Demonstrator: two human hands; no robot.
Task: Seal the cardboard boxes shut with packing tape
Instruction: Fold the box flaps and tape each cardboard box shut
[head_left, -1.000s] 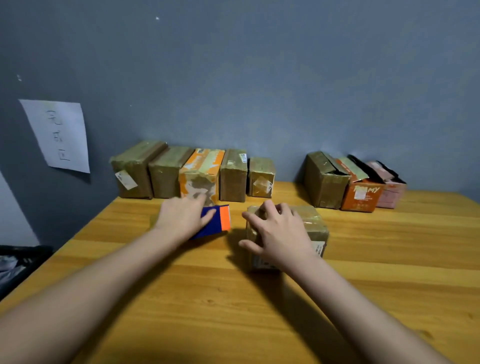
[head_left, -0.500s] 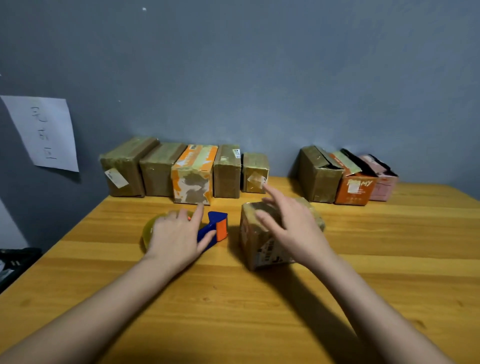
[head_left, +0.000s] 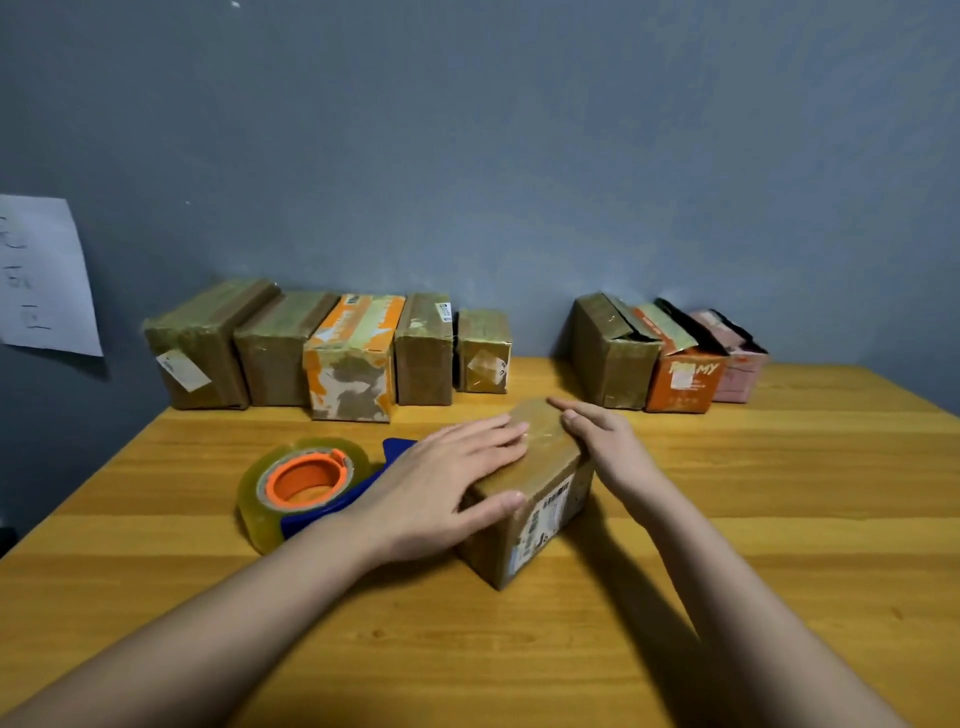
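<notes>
A small brown cardboard box (head_left: 543, 519), wrapped in glossy tape and bearing a shipping label, sits angled on the wooden table (head_left: 779, 519) in front of me. My left hand (head_left: 441, 483) lies flat on its top, with the thumb hooked over the near face. My right hand (head_left: 608, 441) presses against its right side, fingers stretched toward the far corner. A tape dispenser (head_left: 306, 478) with a blue handle, an orange core and a clear tape roll lies on the table just left of the box, partly under my left wrist.
Several taped boxes (head_left: 353, 358) line the grey wall at the back left. At the back right stand a brown box (head_left: 613, 353), an orange box (head_left: 685, 379) and a pink box (head_left: 737, 364) with lifted flaps. A handwritten paper sheet (head_left: 41, 275) hangs on the left wall.
My left hand left the tape dispenser and moved right onto the box top. My right hand slid from the box top to its right side. The box has turned.
</notes>
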